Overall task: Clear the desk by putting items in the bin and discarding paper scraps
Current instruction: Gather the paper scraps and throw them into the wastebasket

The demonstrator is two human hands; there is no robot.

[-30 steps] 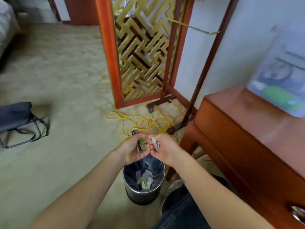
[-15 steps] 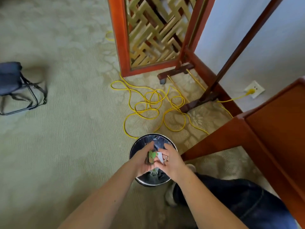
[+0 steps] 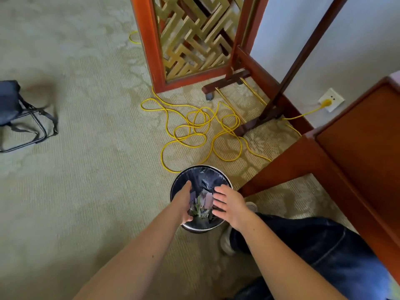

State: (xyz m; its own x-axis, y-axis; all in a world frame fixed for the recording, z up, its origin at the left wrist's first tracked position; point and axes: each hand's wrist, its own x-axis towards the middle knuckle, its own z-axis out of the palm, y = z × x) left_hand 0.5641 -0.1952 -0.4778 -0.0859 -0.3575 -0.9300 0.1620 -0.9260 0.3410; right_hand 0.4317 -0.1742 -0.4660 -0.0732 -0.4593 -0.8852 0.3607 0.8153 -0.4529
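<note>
Both hands over the bin (image 3: pixel 225 180), so I read this as the discard step, at or just after the drop. Left hand (image 3: pixel 184 202) hangs over the near-left rim, palm turned inward, fingers loosely spread, holding nothing I can make out. Right hand (image 3: pixel 229 203) sits over the right rim, fingers fanned apart, grip empty. Paper scraps (image 3: pixel 202 203) lie between the two hands, down inside the bin: small flat cut pieces, grey-lilac and green, edges crisp, piled loosely; I cannot tell whether any are in mid-fall. Bin is a small round metal can, shiny rim, lined with a dark crinkled plastic bag. It stands on pale ribbed carpet (image 3: pixel 86 169) with a faint floral pattern, just beside the corner of the surface (image 3: pixel 357 148), which is polished red-brown wood with square edges. A thin yellow cable (image 3: pixel 190 131) lies in loose loops beyond the bin, ending at a wall socket. My judgement: next move calls for pulling both hands back and turning to the surface to check for leftovers; its top is mostly out of view.
</note>
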